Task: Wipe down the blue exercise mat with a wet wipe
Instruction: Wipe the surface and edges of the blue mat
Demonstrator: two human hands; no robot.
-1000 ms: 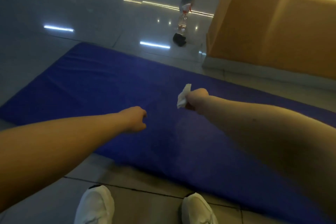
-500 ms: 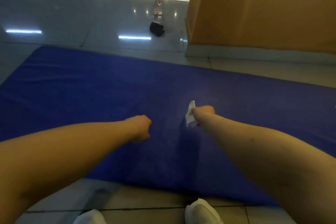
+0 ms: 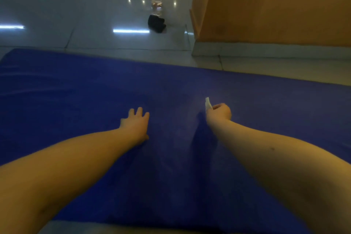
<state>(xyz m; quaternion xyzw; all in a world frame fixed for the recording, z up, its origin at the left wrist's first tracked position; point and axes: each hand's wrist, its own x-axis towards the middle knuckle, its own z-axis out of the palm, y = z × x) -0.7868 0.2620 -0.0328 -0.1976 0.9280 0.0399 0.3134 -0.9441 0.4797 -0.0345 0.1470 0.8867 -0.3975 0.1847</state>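
Note:
The blue exercise mat (image 3: pixel 76 100) lies flat on the tiled floor and fills the width of the view. My left hand (image 3: pixel 135 124) lies on the mat near its middle with the fingers spread and straight. My right hand (image 3: pixel 220 112) is to the right of it, low over the mat, with the fingers curled around a small white wet wipe (image 3: pixel 208 103). One end of the wipe sticks up out of the fist. Whether the wipe touches the mat cannot be told.
Beyond the mat's far edge, a clear spray bottle (image 3: pixel 156 0) with a red and white head stands on the glossy floor. A black bundle (image 3: pixel 156 23) lies beside it. An orange wall (image 3: pixel 275 5) with a pale skirting rises at the back right.
My view has dropped closer to the mat and my shoes have left the frame. My left hand went from a loose fist to spread fingers on the mat. My right hand still holds the wipe.

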